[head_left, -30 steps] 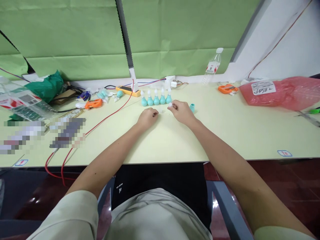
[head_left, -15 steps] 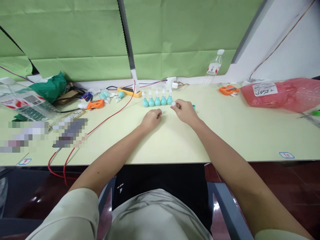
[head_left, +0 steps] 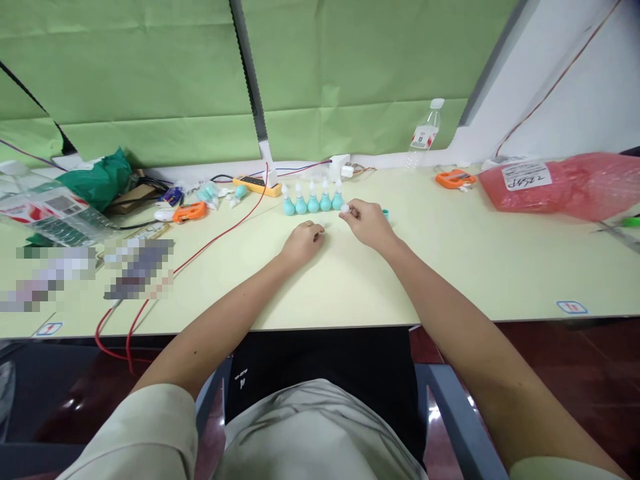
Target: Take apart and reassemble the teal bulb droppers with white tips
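Several turquoise bulb-shaped squeeze bottles (head_left: 313, 202) with pointed white tips stand upright in a row on the table. My right hand (head_left: 370, 221) is just in front of the row's right end, its thumb and fingers pinching a small white round piece (head_left: 345, 209). Behind that hand, part of a small turquoise piece (head_left: 386, 215) shows on the table. My left hand (head_left: 303, 243) rests on the table in front of the row, fingers curled inward. A pale bit shows by its fingertips, too small to name.
Left of the row lie a yellow multimeter-like device (head_left: 257, 186), a red cable (head_left: 220, 239), an orange-handled tool (head_left: 190, 212) and a large clear bottle (head_left: 60, 207). A smaller water bottle (head_left: 425, 137), orange object (head_left: 455, 179) and red plastic bag (head_left: 565, 187) are at the right.
The view has shifted slightly. Both hands keep almost the same pose, and the white piece stays in my right fingers.
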A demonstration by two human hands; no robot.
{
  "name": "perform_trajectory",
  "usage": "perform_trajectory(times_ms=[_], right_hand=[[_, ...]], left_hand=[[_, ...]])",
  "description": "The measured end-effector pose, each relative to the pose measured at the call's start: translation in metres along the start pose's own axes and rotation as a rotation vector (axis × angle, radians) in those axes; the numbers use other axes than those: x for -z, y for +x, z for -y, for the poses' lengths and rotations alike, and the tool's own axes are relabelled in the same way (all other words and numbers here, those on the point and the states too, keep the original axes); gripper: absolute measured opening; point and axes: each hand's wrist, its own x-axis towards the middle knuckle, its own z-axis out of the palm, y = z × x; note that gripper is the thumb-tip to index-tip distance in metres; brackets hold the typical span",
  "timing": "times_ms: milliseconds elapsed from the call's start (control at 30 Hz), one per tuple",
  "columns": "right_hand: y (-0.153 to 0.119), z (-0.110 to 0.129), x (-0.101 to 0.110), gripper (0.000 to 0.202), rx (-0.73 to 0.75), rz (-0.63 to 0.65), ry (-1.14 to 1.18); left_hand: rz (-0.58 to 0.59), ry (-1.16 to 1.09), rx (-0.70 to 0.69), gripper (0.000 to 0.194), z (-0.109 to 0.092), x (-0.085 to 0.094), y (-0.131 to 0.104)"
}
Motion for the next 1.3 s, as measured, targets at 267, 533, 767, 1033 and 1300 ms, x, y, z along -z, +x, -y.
perform_trajectory(times_ms=[267,533,767,1033,1300], right_hand=[[0.001,-0.003,0.000,0.017,0.032,-0.023,-0.008],[0.002,-0.002,0.003,0.016,0.020,-0.019,0.001],[0.001,-0.002,0.002,0.016,0.018,-0.010,-0.001],[0.001,-0.002,0.002,0.018,-0.012,-0.005,-0.018],[0.000,0.000,0.003,0.017,-0.018,0.003,-0.013]], left_hand=[[0.095,0.106,0.024,0.044,-0.015,0.002,0.000],[0.114,0.168,0.048,0.046,-0.018,-0.001,0.008],[0.127,0.196,0.042,0.048,-0.018,-0.002,0.010],[0.144,0.188,0.043,0.045,-0.021,0.001,0.010],[0.128,0.173,0.038,0.047,-0.019,0.000,0.010]])
